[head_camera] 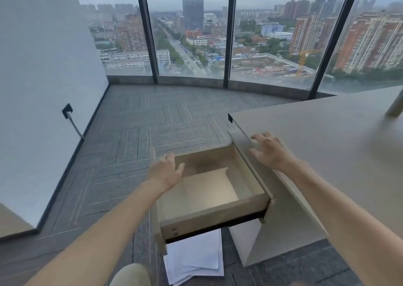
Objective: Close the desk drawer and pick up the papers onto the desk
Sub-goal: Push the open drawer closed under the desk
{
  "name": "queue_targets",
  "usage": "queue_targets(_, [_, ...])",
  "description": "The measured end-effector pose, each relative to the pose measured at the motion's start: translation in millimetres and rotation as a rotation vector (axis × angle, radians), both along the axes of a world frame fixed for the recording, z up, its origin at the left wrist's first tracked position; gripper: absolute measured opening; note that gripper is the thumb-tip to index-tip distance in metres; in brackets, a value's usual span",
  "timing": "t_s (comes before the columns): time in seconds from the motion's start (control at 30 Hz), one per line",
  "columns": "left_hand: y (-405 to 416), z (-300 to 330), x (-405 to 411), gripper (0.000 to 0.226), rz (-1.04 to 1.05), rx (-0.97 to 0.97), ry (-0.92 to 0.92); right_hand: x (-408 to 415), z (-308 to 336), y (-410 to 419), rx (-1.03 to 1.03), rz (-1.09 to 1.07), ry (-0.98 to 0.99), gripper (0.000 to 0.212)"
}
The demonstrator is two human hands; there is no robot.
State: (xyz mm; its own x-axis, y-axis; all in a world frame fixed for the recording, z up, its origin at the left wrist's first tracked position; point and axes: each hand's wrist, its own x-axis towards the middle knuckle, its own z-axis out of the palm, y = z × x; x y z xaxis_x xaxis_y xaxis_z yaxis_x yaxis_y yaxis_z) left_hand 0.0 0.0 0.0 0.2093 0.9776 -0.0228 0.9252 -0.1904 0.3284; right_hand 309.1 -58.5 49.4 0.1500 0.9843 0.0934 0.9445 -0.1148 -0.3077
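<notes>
Drawer (209, 190): wide open, between hands.
Papers (194, 257): on floor below hands.
Hands: left hand (166, 170) and right hand (269, 151) spread, empty.
Bench (327, 137): bare.

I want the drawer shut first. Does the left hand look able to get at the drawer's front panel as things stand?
Probably yes. The left hand hangs open and empty at the far end of the drawer front, with nothing between them. The papers lie on the floor below, clear of its path.
</notes>
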Motion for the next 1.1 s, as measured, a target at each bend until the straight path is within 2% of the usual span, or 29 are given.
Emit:
queue_targets(0.1, [13.4,-19.3,-9.7,0.066,0.199,-0.059,-0.103,6.7,-3.4,24.9,0.031,0.001,-0.117,0.052])
queue_targets(0.2, [28.6,-40.0,-25.6,0.068,0.370,-0.201,-0.273,7.8,-10.0,43.4,-0.014,0.019,-0.167,0.054])
queue_targets(0.33, [38.0,-42.9,-27.3,0.056,0.538,-0.307,-0.615,14.7,-16.9,57.9,0.015,0.028,-0.150,0.054])
queue_targets(0.4, [45.4,-44.9,-29.8,0.056,0.603,-0.344,-0.692,16.7,-19.6,62.0,0.057,0.026,-0.119,0.051])
queue_targets(0.53, [73.5,-84.6,-47.9,0.048,0.644,-0.367,-0.762,17.7,-25.4,69.1,0.051,-0.009,-0.138,0.052])
queue_targets(0.63, [54.6,-61.3,-32.6,0.028,0.699,-0.427,-0.893,16.8,-24.9,70.0,0.039,-0.020,-0.138,0.053])
queue_targets(0.73, [43.5,-51.3,-17.0,0.036,0.655,-0.530,-1.001,16.9,-24.6,68.8,0.041,-0.016,-0.138,0.055])
queue_targets(0.87, [37.2,-58.9,1.6,0.055,0.556,-0.584,-1.043,19.0,-25.5,67.6,0.031,-0.006,-0.140,0.057])
queue_targets(1.1, [39.7,-65.5,46.8,0.051,0.482,-0.578,-1.073,19.4,-25.5,67.9,0.042,-0.005,-0.119,0.058])
